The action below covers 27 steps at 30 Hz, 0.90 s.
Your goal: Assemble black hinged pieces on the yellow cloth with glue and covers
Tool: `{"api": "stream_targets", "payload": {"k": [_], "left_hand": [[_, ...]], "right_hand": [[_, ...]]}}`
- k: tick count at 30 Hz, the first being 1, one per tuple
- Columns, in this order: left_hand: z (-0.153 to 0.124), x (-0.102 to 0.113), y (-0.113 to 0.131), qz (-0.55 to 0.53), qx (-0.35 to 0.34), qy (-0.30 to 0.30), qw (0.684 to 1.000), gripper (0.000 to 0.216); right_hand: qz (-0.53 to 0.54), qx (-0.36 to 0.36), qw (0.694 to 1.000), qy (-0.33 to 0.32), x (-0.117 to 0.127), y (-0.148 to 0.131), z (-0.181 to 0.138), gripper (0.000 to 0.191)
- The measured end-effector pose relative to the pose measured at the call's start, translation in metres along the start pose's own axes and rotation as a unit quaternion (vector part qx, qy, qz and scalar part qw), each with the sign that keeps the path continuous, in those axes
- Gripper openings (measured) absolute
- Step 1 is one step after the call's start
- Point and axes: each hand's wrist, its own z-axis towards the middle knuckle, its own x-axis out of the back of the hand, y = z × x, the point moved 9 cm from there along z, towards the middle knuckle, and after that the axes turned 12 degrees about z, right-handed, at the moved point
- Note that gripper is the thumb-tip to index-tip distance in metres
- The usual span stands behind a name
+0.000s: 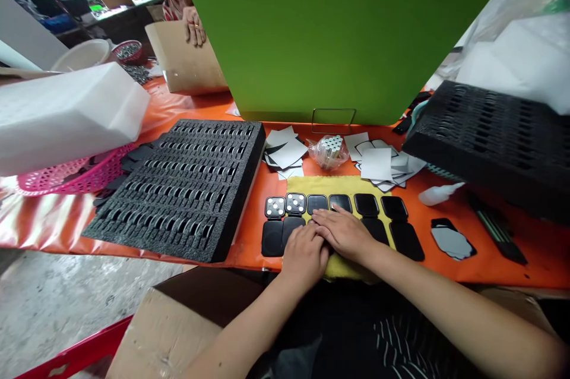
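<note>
Small black hinged cases lie opened out in a row across a yellow cloth [347, 184] and the orange sheet beside it. Two of the upper halves at the left carry white round dots, such as this dotted lid [295, 203]; the other upper halves look dark and glossy, like the lid [366, 205]. My left hand [307, 249] lies palm down over the middle cases, fingers forward. Overlapping its fingertips, my right hand [345, 231] rests flat with fingers extended. Both hands hide the case parts beneath them. A lower case half [407, 241] shows at the right end.
A black foam tray [231, 189] with slotted rows stands left; another foam block [485, 147] is right. White paper pieces [376, 164], a bagged bundle of metal rods [332, 147] and a white bottle [439, 193] lie behind. A green panel [351, 34] rises ahead. A co-worker's hand [194, 27] touches cardboard.
</note>
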Motion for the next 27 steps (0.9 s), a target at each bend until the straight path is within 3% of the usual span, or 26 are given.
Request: {"api": "stream_targets", "payload": {"k": [11, 14, 16, 18, 20, 22, 24, 27], "left_hand": [[-0.005, 0.003, 0.010, 0.000, 0.001, -0.028, 1.000, 0.030], [-0.016, 0.039, 0.007, -0.007, -0.022, -0.035, 0.999, 0.030], [-0.022, 0.086, -0.013, 0.000, -0.038, 0.007, 0.999, 0.030], [-0.026, 0.149, -0.056, 0.045, -0.006, 0.100, 0.994, 0.029], [-0.028, 0.210, -0.116, 0.117, 0.062, 0.203, 0.970, 0.027], [-0.025, 0.256, -0.182, 0.199, 0.125, 0.258, 0.937, 0.027], [-0.017, 0.285, -0.251, 0.269, 0.189, 0.270, 0.905, 0.034], [-0.001, 0.310, -0.355, 0.332, 0.296, 0.242, 0.862, 0.055]], "right_hand": [[-0.009, -0.014, 0.998, 0.059, 0.004, 0.003, 0.002, 0.035], [0.022, 0.000, 0.993, 0.116, 0.012, -0.012, -0.009, 0.029], [0.041, 0.013, 0.988, 0.146, 0.015, -0.023, -0.017, 0.022], [0.050, 0.005, 0.985, 0.164, 0.015, -0.028, -0.024, 0.019], [0.055, -0.001, 0.984, 0.168, 0.011, -0.031, -0.030, 0.021], [0.064, 0.012, 0.986, 0.156, 0.002, -0.034, -0.033, 0.022], [0.073, 0.024, 0.985, 0.157, -0.008, -0.034, -0.037, 0.017], [0.062, 0.024, 0.978, 0.200, -0.015, -0.029, -0.041, 0.013]]}}
